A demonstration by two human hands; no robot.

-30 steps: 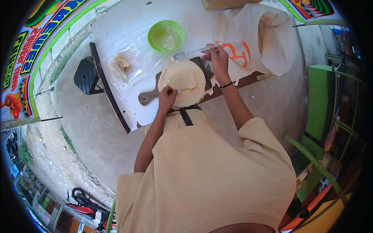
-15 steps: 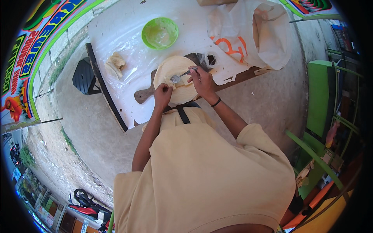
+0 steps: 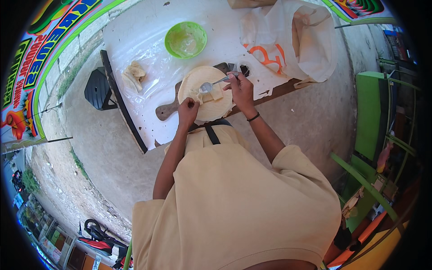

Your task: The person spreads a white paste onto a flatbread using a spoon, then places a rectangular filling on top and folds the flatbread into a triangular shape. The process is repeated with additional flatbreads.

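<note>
A stack of thin, round, pale wrapper sheets [image 3: 194,79] lies on a dark wooden cutting board [image 3: 166,110] at the table's near edge. My right hand [image 3: 243,93] grips the handle of a metal spoon [image 3: 207,87], whose bowl is over the middle of the sheets. Beside the bowl is a small pale folded piece [image 3: 216,94]. At the stack's left side, my left hand [image 3: 188,110] has its fingers pinched together at the edge of a small pale piece of wrapper. Whether the fingers hold it is hard to make out.
Beyond the stack stands a green bowl [image 3: 185,40] with pale paste inside. A crumpled pale scrap [image 3: 133,75] lies on the plastic-covered white table [image 3: 135,40]. An open white plastic bag [image 3: 265,40] sits at the far right. A black stool [image 3: 98,89] is left of the table.
My right hand has shifted right and slightly down, and the spoon bowl has moved a little right and up. More of the folded piece shows. My left hand has stayed almost still.
</note>
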